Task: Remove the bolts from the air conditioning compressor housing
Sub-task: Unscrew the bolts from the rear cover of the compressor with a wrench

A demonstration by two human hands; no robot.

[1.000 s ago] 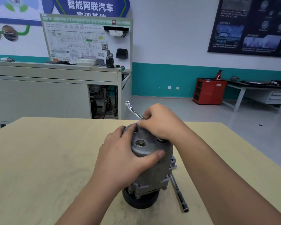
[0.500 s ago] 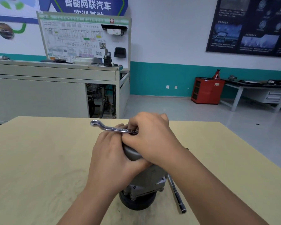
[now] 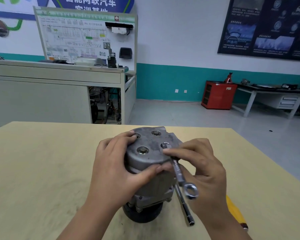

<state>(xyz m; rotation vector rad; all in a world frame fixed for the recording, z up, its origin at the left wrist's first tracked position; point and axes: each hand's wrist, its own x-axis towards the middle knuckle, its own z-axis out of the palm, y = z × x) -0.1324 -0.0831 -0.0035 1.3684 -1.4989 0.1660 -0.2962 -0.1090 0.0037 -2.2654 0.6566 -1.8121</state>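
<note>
On the pale wooden counter (image 3: 33, 170) the left hand (image 3: 114, 174) grips the compressor (image 3: 151, 141) from its left side. Its thumb stretches across the near edge of the grey top cover, and its fingertips lie on the cover's far left, partly hiding one bolt head. The compressor stands upright near the counter's middle on its black pulley (image 3: 142, 215). Two more heads show plainly in the cover: the near bolt (image 3: 142, 150) beside the left hand and the far bolt (image 3: 156, 133) toward the back edge. At the cover's right side one end of a wrench (image 3: 177, 168) sits on a fourth bolt, mostly hidden beneath it. The shank slants down toward the viewer, and its free ring end hangs clear of the housing. The right hand (image 3: 204, 172) pinches the shank close to that bolt, fingers curled round it. Below, a slim steel extension bar (image 3: 185, 208) lies on the counter close against the compressor's base. Further right a yellow-handled tool (image 3: 235, 210) lies partly hidden by the right forearm.
</note>
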